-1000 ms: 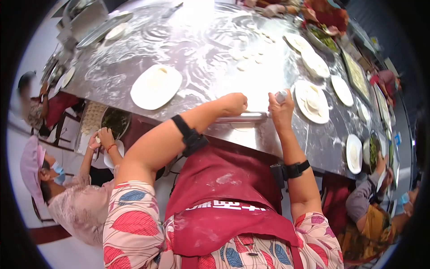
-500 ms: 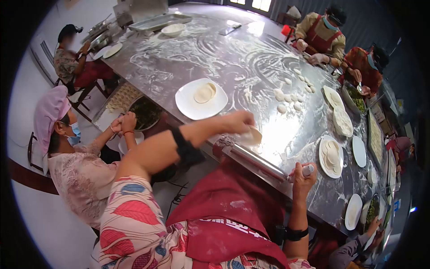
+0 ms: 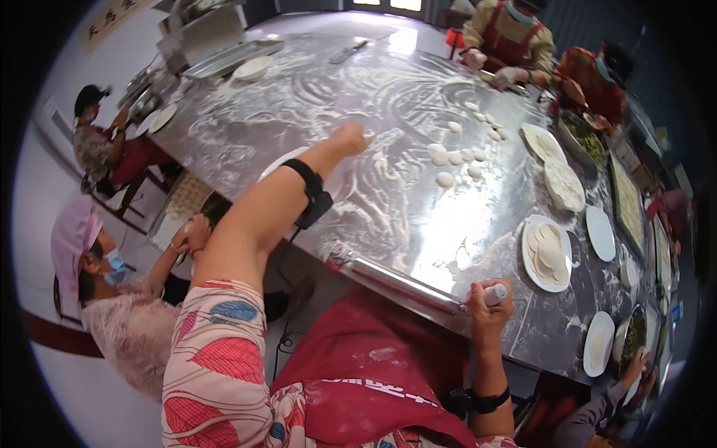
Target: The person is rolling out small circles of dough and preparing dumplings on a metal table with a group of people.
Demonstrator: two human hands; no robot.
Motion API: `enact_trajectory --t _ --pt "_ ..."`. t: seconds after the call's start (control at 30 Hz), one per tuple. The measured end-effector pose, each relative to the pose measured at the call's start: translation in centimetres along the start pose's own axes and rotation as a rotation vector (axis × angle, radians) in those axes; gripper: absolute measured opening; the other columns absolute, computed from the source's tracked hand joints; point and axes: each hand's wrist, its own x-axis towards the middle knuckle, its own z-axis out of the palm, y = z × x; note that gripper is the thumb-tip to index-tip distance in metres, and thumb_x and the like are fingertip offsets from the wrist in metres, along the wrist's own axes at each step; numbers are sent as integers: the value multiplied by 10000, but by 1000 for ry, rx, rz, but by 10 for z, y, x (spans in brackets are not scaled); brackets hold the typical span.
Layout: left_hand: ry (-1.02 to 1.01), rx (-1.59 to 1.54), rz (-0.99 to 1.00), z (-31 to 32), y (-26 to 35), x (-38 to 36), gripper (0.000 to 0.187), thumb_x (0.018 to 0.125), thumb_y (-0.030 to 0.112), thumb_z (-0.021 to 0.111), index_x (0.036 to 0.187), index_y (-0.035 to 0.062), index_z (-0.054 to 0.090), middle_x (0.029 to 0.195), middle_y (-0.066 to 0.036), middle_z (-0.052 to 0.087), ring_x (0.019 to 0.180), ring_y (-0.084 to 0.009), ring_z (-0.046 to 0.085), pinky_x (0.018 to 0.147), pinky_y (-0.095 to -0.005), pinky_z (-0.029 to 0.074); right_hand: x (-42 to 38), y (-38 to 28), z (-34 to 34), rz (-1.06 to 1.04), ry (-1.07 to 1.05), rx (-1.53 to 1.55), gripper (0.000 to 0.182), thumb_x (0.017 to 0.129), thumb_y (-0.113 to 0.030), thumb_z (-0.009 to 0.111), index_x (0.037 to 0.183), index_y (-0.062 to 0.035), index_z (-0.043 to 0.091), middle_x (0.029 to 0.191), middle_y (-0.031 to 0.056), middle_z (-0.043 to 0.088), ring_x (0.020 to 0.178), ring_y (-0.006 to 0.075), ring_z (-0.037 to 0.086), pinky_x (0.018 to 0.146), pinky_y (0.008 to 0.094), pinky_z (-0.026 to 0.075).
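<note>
My left hand (image 3: 349, 140) is stretched far out over the floured metal table, fingers curled together; what they hold, if anything, is too small to tell. Beneath my left forearm, the rim of a white plate (image 3: 282, 161) shows, mostly hidden. At the table's near edge, my right hand (image 3: 491, 305) is closed round the end handle of a metal rolling pin (image 3: 403, 281). Small dough pieces (image 3: 445, 179) lie beyond the pin. To the right, a white plate (image 3: 560, 279) holds flat round wrappers (image 3: 547, 250).
A co-worker in a pink cap (image 3: 72, 231) sits close on the left. Two people (image 3: 508, 37) work at the far right, near a bowl of green filling (image 3: 582, 138). More plates (image 3: 600, 233) line the right side. A metal tray (image 3: 233, 60) lies at the far left.
My left hand has moved away from the rolling pin, forward and left; the wrapper it held is no longer visible. My right hand stays on the pin's handle. The view has shifted slightly.
</note>
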Motion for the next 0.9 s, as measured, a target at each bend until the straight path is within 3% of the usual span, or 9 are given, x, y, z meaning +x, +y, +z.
enact_trajectory --t 0.2,0.3,0.4,0.5,0.6,0.7,0.77,0.9 --pt "-36 -147 70 77 102 50 672 838 474 544 1321 23 416 1362 -216 404 1262 -337 390 1034 -410 339 2 5 -4 16 -24 16 186 780 -12 686 832 -45 511 667 45 576 567 111 573 521 243 458" --pt "51 -249 198 103 138 69 684 838 454 550 1335 13 388 1359 -226 397 1279 -343 360 1047 -408 320 1 14 -8 -16 -24 -55 215 737 -18 721 820 -39 524 691 78 597 598 139 587 539 262 466" --pt "-2 -327 338 115 159 84 698 824 444 571 1331 0 387 1326 -238 431 1248 -357 400 1036 -409 332 7 5 -12 -37 -107 -13 215 736 -8 718 820 -45 524 706 83 606 597 143 591 539 264 467" --pt "-350 -149 527 100 176 61 728 840 454 557 1350 -23 349 1298 -266 448 1212 -364 441 1017 -394 347 14 -2 -17 -86 -156 -11 227 737 -5 725 833 -50 524 703 77 604 586 151 591 531 265 467" --pt "-463 -199 432 36 196 34 714 833 419 590 1332 -41 368 1281 -268 465 1198 -359 458 1009 -390 354 17 7 -15 -55 -189 67 233 737 -15 734 838 -49 527 710 82 604 598 158 597 522 274 466" --pt "-286 -50 486 18 190 96 664 815 391 633 1280 -41 439 1254 -266 493 1183 -352 479 983 -386 381 26 11 -21 -22 -289 57 214 736 -28 739 815 -45 541 737 86 609 615 165 604 534 280 469" --pt "-163 213 441 -3 197 121 645 820 378 627 1281 -35 443 1274 -263 476 1202 -377 453 1004 -411 364 34 9 -27 -13 -383 35 196 737 -43 743 798 -43 557 759 88 612 633 171 608 556 282 474" --pt "-67 191 367 10 216 177 649 823 419 597 1322 39 429 1286 -246 471 1221 -366 436 1013 -415 353 53 0 -39 125 -647 127 168 751 -77 742 806 -33 590 785 85 611 695 189 612 626 274 474"
